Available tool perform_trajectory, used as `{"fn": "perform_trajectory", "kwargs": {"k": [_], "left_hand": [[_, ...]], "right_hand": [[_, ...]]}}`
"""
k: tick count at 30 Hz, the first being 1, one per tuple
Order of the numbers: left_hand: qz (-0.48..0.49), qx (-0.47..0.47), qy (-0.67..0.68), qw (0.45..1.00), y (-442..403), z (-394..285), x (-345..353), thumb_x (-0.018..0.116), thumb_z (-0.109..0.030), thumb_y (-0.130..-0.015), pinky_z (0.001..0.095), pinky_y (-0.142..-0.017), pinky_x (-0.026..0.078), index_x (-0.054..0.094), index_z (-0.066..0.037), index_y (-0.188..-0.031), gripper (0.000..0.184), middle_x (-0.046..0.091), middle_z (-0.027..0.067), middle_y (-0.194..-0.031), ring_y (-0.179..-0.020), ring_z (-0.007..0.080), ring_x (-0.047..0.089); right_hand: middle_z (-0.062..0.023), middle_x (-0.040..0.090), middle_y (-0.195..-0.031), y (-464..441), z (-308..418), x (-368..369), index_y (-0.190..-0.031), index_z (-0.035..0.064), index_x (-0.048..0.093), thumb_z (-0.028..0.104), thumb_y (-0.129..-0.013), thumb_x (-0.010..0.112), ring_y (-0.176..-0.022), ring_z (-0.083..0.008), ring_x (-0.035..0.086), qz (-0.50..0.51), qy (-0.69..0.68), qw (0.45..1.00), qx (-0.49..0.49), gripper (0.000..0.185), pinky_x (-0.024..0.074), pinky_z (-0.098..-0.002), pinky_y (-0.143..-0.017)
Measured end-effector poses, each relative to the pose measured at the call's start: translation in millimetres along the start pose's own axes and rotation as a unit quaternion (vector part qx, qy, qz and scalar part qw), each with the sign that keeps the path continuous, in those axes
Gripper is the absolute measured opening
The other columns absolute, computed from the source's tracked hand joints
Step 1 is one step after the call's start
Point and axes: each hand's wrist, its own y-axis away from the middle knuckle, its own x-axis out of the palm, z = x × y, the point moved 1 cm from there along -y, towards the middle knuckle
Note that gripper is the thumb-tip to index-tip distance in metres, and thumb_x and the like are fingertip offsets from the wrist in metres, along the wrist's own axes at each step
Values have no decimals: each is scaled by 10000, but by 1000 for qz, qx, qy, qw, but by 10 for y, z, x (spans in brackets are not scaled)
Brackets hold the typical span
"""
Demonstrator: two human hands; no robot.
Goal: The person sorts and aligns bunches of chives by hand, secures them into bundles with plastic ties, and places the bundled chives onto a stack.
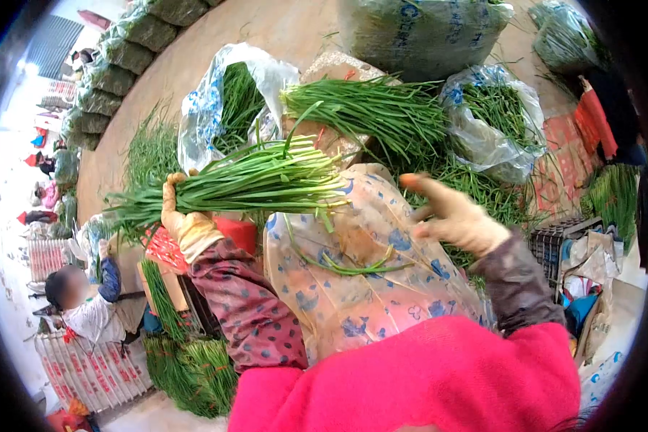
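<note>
In the head view my left hand [187, 223], in a pale glove, is wrapped round a thick bunch of garlic chives [266, 180]. The pale cut ends point right and the green tips hang off to the left. My right hand [457, 216], gloved too, is held off to the right with fingers apart and nothing in them. Below the hands, a patterned plastic apron [367, 302] covers my lap, with a few loose stalks [360, 268] lying on it. Just beyond, another pile of chives [374, 108] rests on a stone-like block [338, 68].
Clear plastic bags with greens stand at left [198, 119] and right [529, 129]. A large packed bag [425, 43] is behind. At lower left are tied bundles [191, 374] and a seated person [97, 306]. A black crate [554, 248] sits at right; stacked sacks [122, 54] line the far left.
</note>
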Motion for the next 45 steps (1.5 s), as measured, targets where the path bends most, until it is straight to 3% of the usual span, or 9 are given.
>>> {"fn": "perform_trajectory", "kwargs": {"k": [6, 12, 16, 18, 21, 24, 28, 42, 45], "left_hand": [[44, 46, 47, 997, 14, 221, 130, 584, -116, -906, 499, -935, 471, 601, -3, -993, 144, 658, 78, -918, -828, 215, 633], [65, 37, 41, 996, 60, 64, 86, 605, -157, -901, 485, -939, 462, 615, -31, -1010, 166, 649, 91, -902, -885, 260, 600], [18, 60, 45, 997, -106, -1, -112, 634, -167, -882, 477, -929, 468, 619, -37, -1009, 183, 653, 83, -903, -892, 276, 597], [1, 87, 10, 996, -85, 40, -23, 648, -168, -871, 469, -898, 489, 629, -38, -994, 180, 653, 82, -886, -900, 279, 605], [10, 131, -67, 989, -51, 254, 243, 687, -175, -842, 390, -814, 530, 656, -23, -892, 163, 663, 84, -866, -814, 246, 631], [-17, 182, -205, 962, 57, 535, 638, 690, -128, -825, 320, -761, 509, 656, -8, -867, 131, 656, 71, -800, -777, 196, 624], [103, 243, -237, 935, -115, 802, 901, 677, -29, -807, 306, -703, 507, 641, 1, -883, 90, 650, 80, -787, -727, 177, 618], [265, 95, -116, 953, -579, 1584, 946, 725, 81, -722, 328, -833, 507, 552, -67, -1198, 528, 615, 43, -1098, -960, 190, 596], [262, 37, -382, 885, -744, 1897, 351, 757, -74, -735, 364, -858, 499, 574, -64, -1189, 490, 620, 72, -1126, -995, 229, 597]], "right_hand": [[-18, 615, -1040, -582, 550, 769, -1321, 5, 452, 154, -844, 686, -733, -78, 562, 39, -279, 957, 63, 552, 445, -249, -552], [-32, 635, -906, -471, 223, 541, -1070, 38, 654, 216, -877, 649, -832, -70, 544, 56, -79, 993, -68, 263, 468, -239, -741], [-18, 598, -706, -118, -117, 9, -951, 35, 692, 176, -839, 658, -648, -69, 531, 87, -108, 982, 125, 184, 463, -229, -637], [-83, 628, -826, -94, -498, -336, -1079, 43, 655, 219, -796, 697, -741, -128, 601, 61, 33, 984, 164, 336, 497, -291, -679], [-163, 513, -1309, -182, -400, -472, -1326, 59, 458, 339, -701, 773, -1102, -253, 582, -40, 576, 783, 233, 754, 484, -384, -899], [-135, 521, -1308, -480, 59, -433, -1280, 62, 511, 306, -677, 801, -1217, -299, 503, -94, 166, 982, 8, 712, 430, -354, -995], [-164, 521, -1319, -1103, 1033, -149, -1312, 60, 493, 165, -694, 793, -1236, -276, 498, -128, 265, 918, -265, 695, 412, -333, -1010], [-87, 671, -1058, -2482, 1729, 90, -1211, 20, 572, 168, -683, 817, -919, -173, 615, 192, 130, 946, -227, 601, 510, -328, -815], [-132, 656, -1080, -2613, 1181, 138, -1245, 70, 551, 188, -655, 839, -973, -216, 602, 137, 212, 931, -264, 668, 488, -343, -849]]}}
